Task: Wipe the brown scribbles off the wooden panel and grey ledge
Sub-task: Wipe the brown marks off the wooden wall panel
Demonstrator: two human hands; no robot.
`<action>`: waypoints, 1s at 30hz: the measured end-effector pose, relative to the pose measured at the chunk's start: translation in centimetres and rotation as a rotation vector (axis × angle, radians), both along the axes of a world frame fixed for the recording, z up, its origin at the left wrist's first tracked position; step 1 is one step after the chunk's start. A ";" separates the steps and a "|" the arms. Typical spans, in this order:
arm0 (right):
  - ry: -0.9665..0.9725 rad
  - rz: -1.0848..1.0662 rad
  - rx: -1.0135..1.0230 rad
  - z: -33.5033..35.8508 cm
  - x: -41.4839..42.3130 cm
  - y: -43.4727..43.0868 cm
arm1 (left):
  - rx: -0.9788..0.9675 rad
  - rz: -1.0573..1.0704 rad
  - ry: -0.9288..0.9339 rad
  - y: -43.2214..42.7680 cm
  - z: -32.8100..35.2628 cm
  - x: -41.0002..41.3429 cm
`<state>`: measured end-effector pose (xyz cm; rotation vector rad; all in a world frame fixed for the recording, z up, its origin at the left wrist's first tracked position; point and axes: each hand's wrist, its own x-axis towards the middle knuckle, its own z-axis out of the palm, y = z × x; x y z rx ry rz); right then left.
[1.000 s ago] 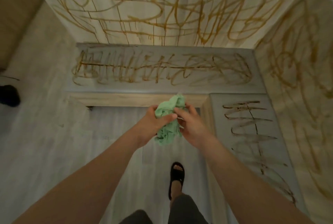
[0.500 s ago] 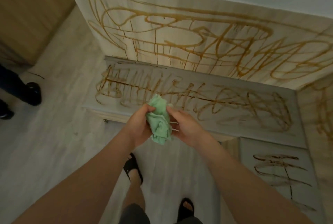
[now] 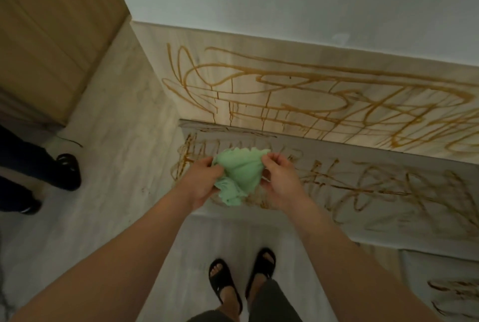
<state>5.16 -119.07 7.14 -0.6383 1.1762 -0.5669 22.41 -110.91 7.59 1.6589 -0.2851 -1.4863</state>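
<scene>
Gripping the green cloth [image 3: 239, 174] with left hand [image 3: 201, 181] and right hand [image 3: 278, 179], near left end of grey ledge [image 3: 298, 141] (scribbles [image 3: 363, 188] stretching rightward), wooden panel [image 3: 298, 104] beyond

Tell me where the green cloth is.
Head view, centre: green cloth held between left hand and right hand, over the grey ledge near its left end.
</scene>
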 end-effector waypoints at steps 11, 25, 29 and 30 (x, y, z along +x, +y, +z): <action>0.220 0.315 -0.044 -3.7 10.4 -7.7 | 0.008 0.126 0.188 -8.3 -0.4 8.8; 0.365 0.371 -0.514 -5.3 23.1 -6.6 | -0.020 0.100 0.101 -7.6 -4.2 21.7; 0.360 0.175 -0.371 -7.8 25.5 -5.3 | -0.050 0.199 0.131 -6.4 -6.9 25.1; 0.332 0.127 -0.329 -7.9 26.1 -4.7 | -0.062 0.232 0.155 -6.3 -7.3 25.6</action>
